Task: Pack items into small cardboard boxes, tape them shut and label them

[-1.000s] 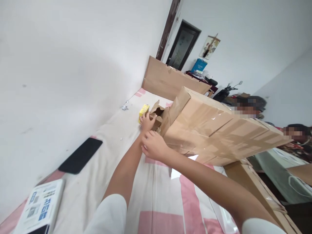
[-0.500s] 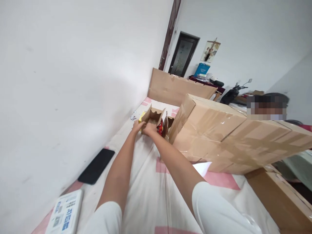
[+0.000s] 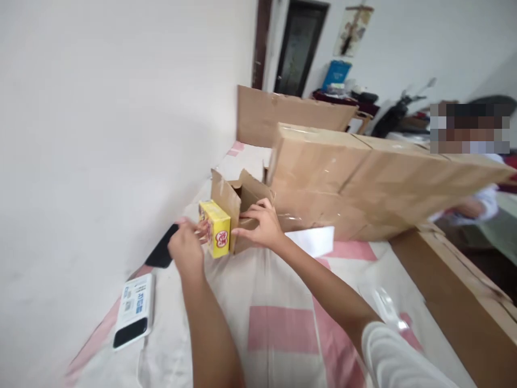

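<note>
Near the wall, over the pink-and-white sheet [image 3: 278,328], I see the left hand [image 3: 186,252] grasping a small yellow carton [image 3: 216,235] by its near end, fingers wrapped around the side; the carton is lifted off the sheet and sits just beside the outer flap of a small open cardboard box [image 3: 238,207]. The right hand [image 3: 260,226] rests on that box, its fingers spread along the front edge and the thumb against the side, so it grips the cardboard rather than lying loose. The box's flaps stand up and its opening faces away from me; I cannot tell what lies inside.

Just behind the right hand a large taped cardboard carton [image 3: 363,178] lies on the sheet, touching or almost touching the small box. A white sheet of paper [image 3: 313,241] sticks out from under its near edge. Left of the hands, close to the wall, a black phone [image 3: 160,255] lies flat, partly hidden by the left hand, and nearer to me sits a white box with blue print [image 3: 135,308]. Farther back a flat cardboard panel [image 3: 291,116] stands on edge. At the right edge another person [image 3: 470,207] is partly visible behind the large carton.
</note>
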Tool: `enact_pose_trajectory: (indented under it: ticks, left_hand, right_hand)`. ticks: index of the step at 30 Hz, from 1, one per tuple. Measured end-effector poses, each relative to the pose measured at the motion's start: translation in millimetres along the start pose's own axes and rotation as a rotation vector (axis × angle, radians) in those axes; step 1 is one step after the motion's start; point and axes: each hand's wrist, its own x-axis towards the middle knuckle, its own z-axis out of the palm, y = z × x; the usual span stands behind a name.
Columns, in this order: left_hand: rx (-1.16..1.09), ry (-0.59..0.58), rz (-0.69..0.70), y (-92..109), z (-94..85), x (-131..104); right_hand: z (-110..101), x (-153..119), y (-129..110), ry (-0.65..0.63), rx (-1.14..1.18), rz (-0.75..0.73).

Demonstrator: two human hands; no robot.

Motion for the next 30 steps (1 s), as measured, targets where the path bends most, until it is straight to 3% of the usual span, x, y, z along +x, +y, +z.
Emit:
enact_pose_trajectory:
  ticks: [3, 6, 7, 9, 11, 13, 16, 21, 26, 30]
  left_hand:
    - [-0.026, 0.231, 0.122, 5, 10.4, -74]
    - [0.131, 0.331, 0.451, -14, 21.0, -153]
    - [0.133, 0.312, 0.572, -23, 20.9, -179]
    - [0.122, 0.143, 0.820, -43, 14.6, -226]
    - [0.237, -0.016, 0.938, -58, 2.5, -263]
    - [0.370, -0.179, 0.998, -66, -11.4, -287]
    - [0.494, -0.398, 1.087, -63, -28.4, -290]
    - [0.622, -0.814, 1.320, -31, -38.2, -252]
    - [0.699, -0.976, 1.462, 0, -36.4, -240]
    - [0.571, -1.105, 1.508, 21, -34.4, -246]
  right_hand:
    - [-43, -82, 3, 0.065, 0.066, -0.099]
    - [-68, -169, 0, 0.166, 0.116, -0.159]
    - [-75, -196, -2, 0.190, 0.129, -0.153]
    - [-88, -242, -5, 0.192, 0.152, -0.115]
    - [-104, -276, -8, 0.135, 0.189, -0.103]
    - [-123, -296, -8, 0.062, 0.223, -0.141]
    - [-154, -310, -6, -0.060, 0.138, -0.193]
    - [-191, -322, -1, -0.187, -0.258, -0.251]
    - [-192, -331, 6, -0.344, -0.365, -0.294]
    - [-181, -317, 18, -0.462, -0.332, -0.264]
